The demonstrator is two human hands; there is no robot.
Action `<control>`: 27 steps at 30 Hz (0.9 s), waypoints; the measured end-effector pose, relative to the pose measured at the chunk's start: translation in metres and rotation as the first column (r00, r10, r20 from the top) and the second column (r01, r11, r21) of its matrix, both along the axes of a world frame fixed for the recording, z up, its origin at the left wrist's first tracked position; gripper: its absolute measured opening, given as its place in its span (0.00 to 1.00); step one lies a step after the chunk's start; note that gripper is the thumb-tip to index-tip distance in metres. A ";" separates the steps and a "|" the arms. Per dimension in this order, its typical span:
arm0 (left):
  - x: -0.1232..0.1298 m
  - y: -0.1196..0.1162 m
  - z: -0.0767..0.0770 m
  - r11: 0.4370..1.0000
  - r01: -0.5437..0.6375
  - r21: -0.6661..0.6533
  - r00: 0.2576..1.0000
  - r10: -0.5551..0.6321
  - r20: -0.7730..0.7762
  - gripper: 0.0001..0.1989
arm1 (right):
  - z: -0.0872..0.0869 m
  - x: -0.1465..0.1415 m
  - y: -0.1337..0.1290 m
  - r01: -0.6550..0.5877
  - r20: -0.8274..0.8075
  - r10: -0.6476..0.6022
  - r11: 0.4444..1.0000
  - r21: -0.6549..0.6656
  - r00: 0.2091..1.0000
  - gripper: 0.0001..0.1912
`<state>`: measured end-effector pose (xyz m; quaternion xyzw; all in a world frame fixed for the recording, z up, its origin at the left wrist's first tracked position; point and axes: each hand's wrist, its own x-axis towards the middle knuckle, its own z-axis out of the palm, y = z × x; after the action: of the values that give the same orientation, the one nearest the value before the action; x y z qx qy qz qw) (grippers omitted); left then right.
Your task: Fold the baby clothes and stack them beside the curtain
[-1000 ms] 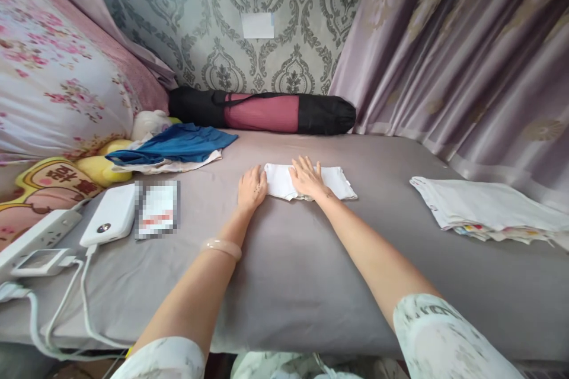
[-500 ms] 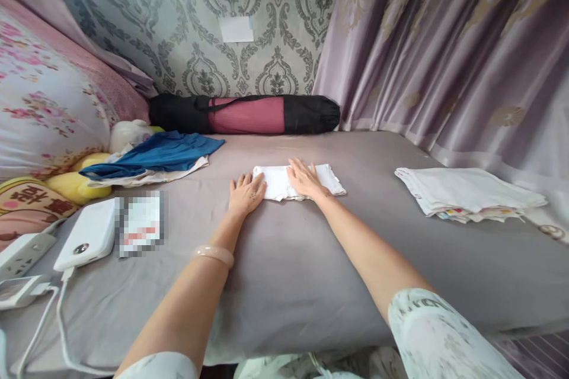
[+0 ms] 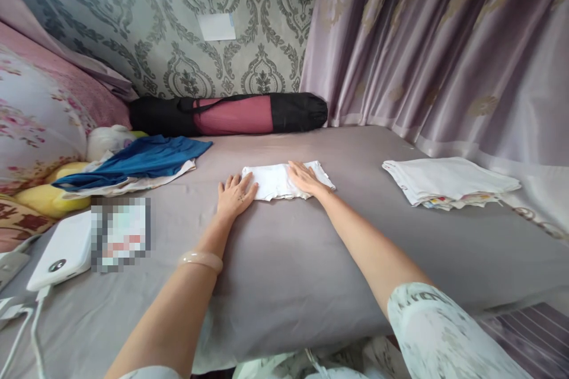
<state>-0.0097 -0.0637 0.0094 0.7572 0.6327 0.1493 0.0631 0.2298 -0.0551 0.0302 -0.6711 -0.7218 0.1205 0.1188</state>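
Closest to my view, a pale patterned sleeve (image 3: 444, 323) covers the upper part of my right arm, and a light bangle (image 3: 202, 260) circles my left wrist. Both arms reach out over a grey bedsheet (image 3: 288, 260). Down at the left edge I see a white charging cable (image 3: 38, 331) plugged into a white power bank (image 3: 66, 246), with part of a power strip (image 3: 11, 266) to its left and a pixelated flat item (image 3: 124, 234) just to its right. Farther in, near the middle of the sheet, lies a folded white cloth (image 3: 271, 180), flat and wider than it is deep. I have my left hand (image 3: 235, 194) open, palm down, fingers spread, at the cloth's left end, with its fingertips against that edge. My right hand (image 3: 306, 177) is open too, laid flat across the right half of the cloth; neither hand grips anything. Well apart to the right, a stack of folded white cloths (image 3: 451, 177) shows some coloured print along its near edge. Off to the left, a blue garment (image 3: 142, 160) lies over a pale one, touching a yellow plush toy (image 3: 48, 195). Beyond them I make out a long black-and-pink bag (image 3: 233, 115) along the wall, a mauve curtain (image 3: 427, 41) on the right, and a white card (image 3: 217, 27) on the damask wallpaper (image 3: 258, 23).
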 end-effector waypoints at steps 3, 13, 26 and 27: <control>0.000 0.000 0.000 0.999 0.030 0.035 1.000 -0.030 0.010 0.27 | 0.001 0.023 -0.004 0.043 0.091 -0.048 0.997 0.064 0.995 0.32; 0.001 0.003 0.004 0.995 0.063 -0.074 0.997 -0.066 -0.045 0.26 | -0.013 0.048 -0.004 0.059 0.157 -0.055 0.998 -0.023 0.986 0.33; 0.073 -0.008 0.002 0.958 0.277 0.072 0.946 -0.259 -0.197 0.28 | -0.012 -0.018 -0.027 -0.108 0.162 0.073 0.969 0.222 0.984 0.28; 0.074 -0.009 0.002 0.961 0.272 0.039 0.942 -0.258 -0.214 0.28 | -0.013 -0.019 -0.026 -0.101 0.154 0.069 0.973 0.207 0.986 0.29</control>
<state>0.0647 -0.0728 0.0111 0.8486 0.5227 0.0815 -0.0093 0.2105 -0.0811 0.0169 -0.6298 -0.7654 -0.0023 0.1321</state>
